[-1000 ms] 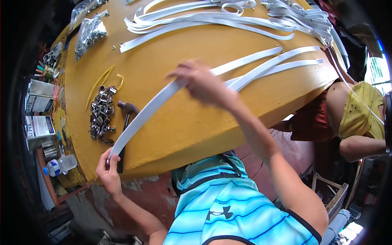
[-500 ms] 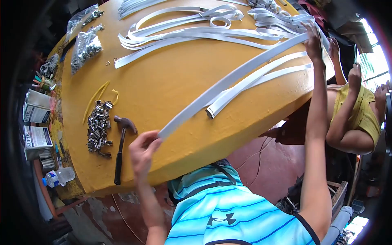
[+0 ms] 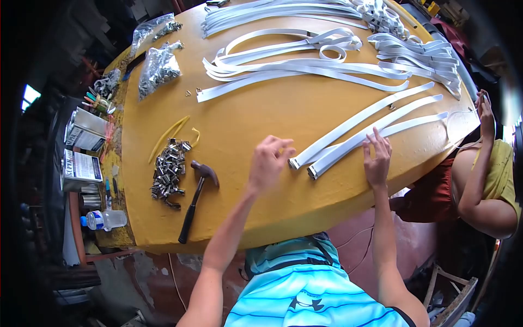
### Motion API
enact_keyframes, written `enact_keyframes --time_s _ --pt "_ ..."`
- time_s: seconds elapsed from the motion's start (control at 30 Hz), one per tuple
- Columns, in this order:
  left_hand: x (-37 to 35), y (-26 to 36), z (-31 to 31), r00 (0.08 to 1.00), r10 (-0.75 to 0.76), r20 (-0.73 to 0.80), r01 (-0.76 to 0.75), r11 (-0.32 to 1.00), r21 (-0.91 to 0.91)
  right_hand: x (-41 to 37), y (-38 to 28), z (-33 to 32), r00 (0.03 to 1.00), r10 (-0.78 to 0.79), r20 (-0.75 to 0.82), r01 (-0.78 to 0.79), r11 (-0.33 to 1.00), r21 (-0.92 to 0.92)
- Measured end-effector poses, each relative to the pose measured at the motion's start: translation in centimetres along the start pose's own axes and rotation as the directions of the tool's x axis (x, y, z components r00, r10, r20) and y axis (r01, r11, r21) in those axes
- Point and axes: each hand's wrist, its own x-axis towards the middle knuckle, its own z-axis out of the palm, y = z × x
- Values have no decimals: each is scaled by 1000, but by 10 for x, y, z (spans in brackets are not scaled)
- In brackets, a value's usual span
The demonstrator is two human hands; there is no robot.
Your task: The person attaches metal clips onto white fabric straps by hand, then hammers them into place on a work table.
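A white strap [image 3: 362,115] lies on the yellow table with a metal end piece at its near end. Beside it are more white straps, one of them [image 3: 348,143] also tipped with metal. My left hand [image 3: 269,163] hovers just left of these ends, fingers apart and somewhat blurred, holding nothing. Over the straps, my right hand [image 3: 377,155] has its fingers spread, the fingertips at the lower strap; whether they touch it is unclear. A hammer [image 3: 197,199] rests left of my left hand, beside a pile of metal clips [image 3: 169,171].
Looped white straps [image 3: 283,68] and bundled ones [image 3: 422,57] cover the table's far side. Plastic bags of metal parts [image 3: 158,71], tins [image 3: 81,166] and a bottle [image 3: 106,220] are at the left. Another person [image 3: 485,174] is at the right edge, beside the table.
The strap stretched between my two hands now lies on the table, released. My left hand has moved right, and my right hand has come down and nearer. The view has shifted.
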Motion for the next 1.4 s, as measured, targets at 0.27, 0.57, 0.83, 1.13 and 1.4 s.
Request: enact_keyframes --time_s 0.27,0.57,0.83,1.13,1.4 --pt "155 -66 -79 875 426 -228 -132 664 736 3 -2 5 999 2 -48 -1 1000 9" --pt "233 -99 -80 929 350 118 -165 106 981 3 -2 7 994 66 -86 -59 995 84" --pt "127 -29 -68 971 238 25 -116 378 918 5 -8 1 993 91 -75 -82 991 106" --pt "-19 -49 -47 968 245 -61 -130 690 712 5 -10 0 987 23 -162 -12 998 64" --pt "-72 -38 -58 921 361 -147 -70 524 849 3 -146 -7 964 162 211 -266 614 743"
